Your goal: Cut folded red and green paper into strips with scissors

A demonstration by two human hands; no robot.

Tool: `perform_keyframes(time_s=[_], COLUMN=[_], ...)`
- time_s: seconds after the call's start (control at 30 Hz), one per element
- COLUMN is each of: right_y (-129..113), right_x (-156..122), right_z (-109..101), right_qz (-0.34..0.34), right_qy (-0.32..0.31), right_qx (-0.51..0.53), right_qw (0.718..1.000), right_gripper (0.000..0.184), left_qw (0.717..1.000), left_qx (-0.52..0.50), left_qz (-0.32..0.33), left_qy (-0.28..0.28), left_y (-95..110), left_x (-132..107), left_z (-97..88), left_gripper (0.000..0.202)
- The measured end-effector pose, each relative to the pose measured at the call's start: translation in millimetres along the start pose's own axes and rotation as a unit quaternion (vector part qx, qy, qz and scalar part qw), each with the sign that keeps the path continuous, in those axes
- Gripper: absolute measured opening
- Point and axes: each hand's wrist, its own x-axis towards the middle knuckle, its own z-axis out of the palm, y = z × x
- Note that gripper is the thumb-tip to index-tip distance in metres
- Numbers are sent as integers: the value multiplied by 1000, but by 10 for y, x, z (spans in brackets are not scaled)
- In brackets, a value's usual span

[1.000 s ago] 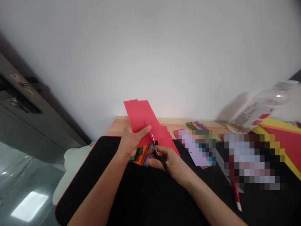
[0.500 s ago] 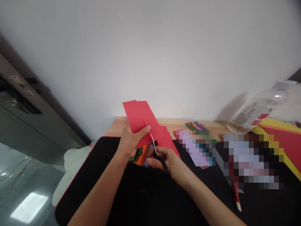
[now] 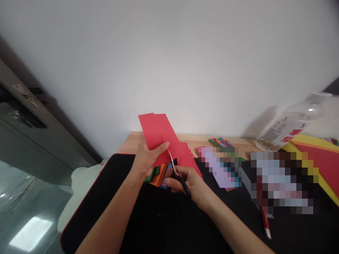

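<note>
My left hand (image 3: 148,158) pinches a sheet of red paper (image 3: 156,128), thumb on top and fingers hidden beneath. Black-handled scissors (image 3: 182,183) are in my right hand (image 3: 188,180), their blades pointing up and away at the red paper near my left thumb. Whether the blades are fully closed I cannot tell. More red paper pieces (image 3: 186,157) fan out just beyond my right hand. Below the held sheet lie green, orange and blue paper pieces (image 3: 157,178), partly covered by my hands.
A black mat (image 3: 156,225) covers most of the wooden table (image 3: 129,140). To the right are purple paper (image 3: 222,180), colourful scraps (image 3: 221,141), a red pencil-like stick (image 3: 266,224), a clear bottle (image 3: 291,121) and large red and yellow sheets (image 3: 320,158). Blurred patches hide some items.
The scissor blades have shifted very slightly up and left along the red paper. Both hands otherwise keep their places, and the view has moved a little.
</note>
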Motion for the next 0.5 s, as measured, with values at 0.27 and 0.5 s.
perform_keyframes(time_s=[0.27,0.5], right_y=[9,-41], right_x=[-2,-24], right_z=[1,9], right_qz=[11,28], right_qy=[-1,-2], right_qx=[-6,-11], right_qw=[1000,1000], right_gripper=[39,40], left_qw=[1000,996], left_qx=[1,-23], left_qz=[6,29], left_qy=[12,78], left_y=[-14,69], left_x=[22,24], left_z=[-22,15], left_gripper=[30,29])
